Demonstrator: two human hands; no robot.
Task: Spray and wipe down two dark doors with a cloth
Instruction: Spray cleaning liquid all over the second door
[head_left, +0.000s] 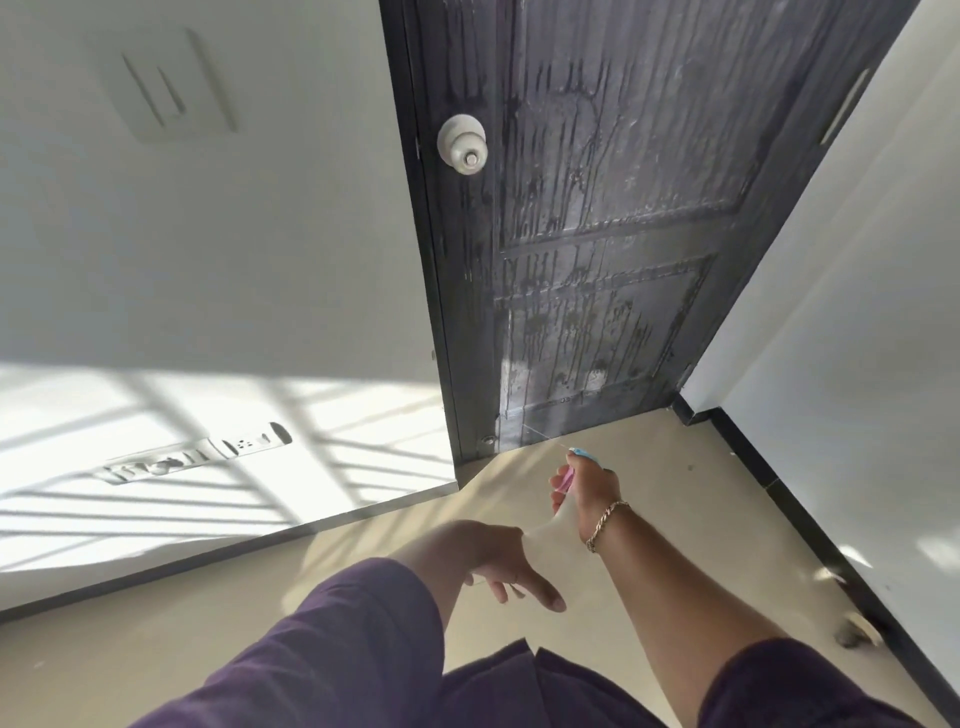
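Observation:
A dark panelled door (613, 218) fills the upper middle, streaked with wet drips from top to bottom. Its pale round knob (462, 144) sits at the left edge. My right hand (589, 491) grips a spray bottle (571, 465) with a blue and pink head, aimed at the door's bottom corner, and a thin jet runs from the nozzle to the door. My left hand (498, 564) hangs lower, fingers loosely spread toward the floor and holding nothing. No cloth is in view.
A white wall (208, 260) to the left carries a switch plate (166, 85) and a socket strip (202, 453). Another white wall (857, 338) with a dark skirting stands on the right. Beige floor (691, 499) lies below, with a small doorstop (854, 631) near the right skirting.

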